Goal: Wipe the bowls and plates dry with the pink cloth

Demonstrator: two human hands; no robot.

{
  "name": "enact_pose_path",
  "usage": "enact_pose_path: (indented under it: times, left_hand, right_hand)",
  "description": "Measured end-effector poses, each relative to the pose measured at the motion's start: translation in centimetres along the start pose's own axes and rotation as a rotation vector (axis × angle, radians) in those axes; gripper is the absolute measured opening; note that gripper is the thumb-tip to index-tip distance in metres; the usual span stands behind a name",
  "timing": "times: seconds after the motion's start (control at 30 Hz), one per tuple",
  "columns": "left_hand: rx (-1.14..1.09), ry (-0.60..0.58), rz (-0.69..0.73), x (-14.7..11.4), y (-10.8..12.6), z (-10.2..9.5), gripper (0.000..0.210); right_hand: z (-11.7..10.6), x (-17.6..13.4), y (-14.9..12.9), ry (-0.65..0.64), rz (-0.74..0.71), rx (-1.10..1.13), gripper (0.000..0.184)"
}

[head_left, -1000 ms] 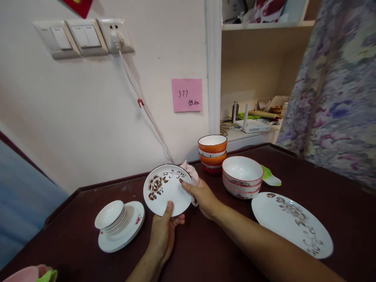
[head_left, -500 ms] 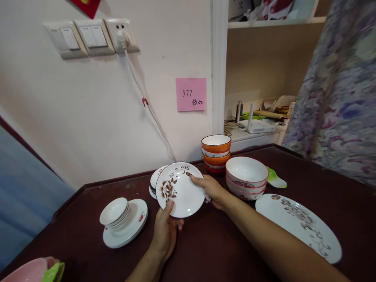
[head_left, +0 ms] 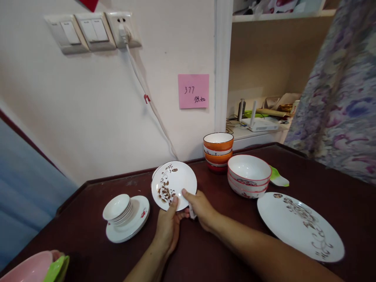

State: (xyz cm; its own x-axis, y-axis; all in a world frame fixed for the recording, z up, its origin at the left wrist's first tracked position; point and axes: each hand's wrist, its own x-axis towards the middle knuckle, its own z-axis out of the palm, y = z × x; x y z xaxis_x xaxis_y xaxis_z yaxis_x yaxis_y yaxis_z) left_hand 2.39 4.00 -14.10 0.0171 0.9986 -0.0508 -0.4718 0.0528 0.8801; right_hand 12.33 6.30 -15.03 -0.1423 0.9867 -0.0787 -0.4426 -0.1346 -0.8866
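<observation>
A white plate (head_left: 183, 176) with a brown flower pattern is held tilted toward me above the table. My left hand (head_left: 169, 227) grips its lower edge, thumb on the face and fingers underneath. At the lower right edge, my right hand (head_left: 202, 209) is closed, its thumb on the plate's face and its other fingers hidden behind. A bit of pale cloth (head_left: 192, 213) pokes out below that hand. Behind the held plate, a small stack of dishes is mostly hidden; only a rim shows at its left.
Left stand small white bowls (head_left: 116, 207) on stacked plates (head_left: 141, 223). Orange bowls (head_left: 217, 147) and red-rimmed bowls (head_left: 249, 172) are stacked right, near a green-and-white leaf-shaped dish (head_left: 279, 178). An oval platter (head_left: 296, 231) lies at right, a pink bowl (head_left: 28, 270) at lower left.
The plate has turned counterclockwise in my hands, its flower now lower. My right hand has slid down and left along the rim, closer to my left hand. The view has shifted slightly.
</observation>
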Motion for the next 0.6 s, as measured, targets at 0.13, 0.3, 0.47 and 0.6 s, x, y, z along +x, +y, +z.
enact_pose_path:
  times: [0.13,0.3,0.47,0.6]
  left_hand:
    - [-0.01,0.029,0.015,0.1,0.2,-0.1,0.034]
    - [0.03,0.051,-0.005,0.3,0.1,-0.4,0.032]
    - [0.107,0.014,-0.086,0.5,-0.1,-0.4,0.031]
    - [0.13,-0.006,-0.11,0.3,0.0,-0.2,0.027]
  right_hand:
    - [-2.3,1.3,-2.4,0.054,-0.035,0.007,0.049]
    - [-4.7,2.2,-5.1,-0.018,-0.03,-0.009,0.044]
    - [-4.3,1.8,-6.2,-0.096,-0.014,0.112,0.07]
    - [-4.0,1.3,-6.1,-0.219,0.076,0.248,0.062]
